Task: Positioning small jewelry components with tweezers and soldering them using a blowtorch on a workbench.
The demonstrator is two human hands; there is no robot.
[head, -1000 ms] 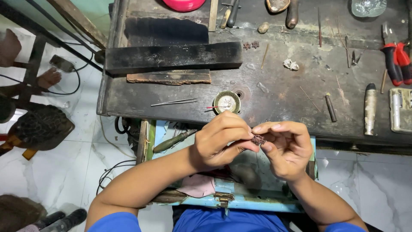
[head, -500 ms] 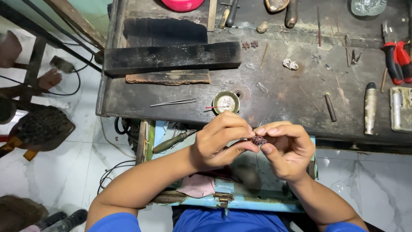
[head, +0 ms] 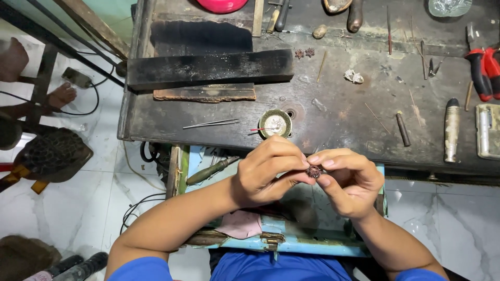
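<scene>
Both hands pinching one tiny piece

I'm seeing left hand [head: 263, 174] and right hand [head: 351, 179] fingers closing on a dark rosette [head: 313, 171], mostly hidden; its facing is unreadable.

Your fingertips cover most of the small dark star-shaped piece [head: 313, 171], so you can't make out its detail. The red-handled pliers [head: 482, 73] and metal box [head: 488, 130] run off the right edge; the pink bowl [head: 222, 4] is cut at the far edge.
</scene>
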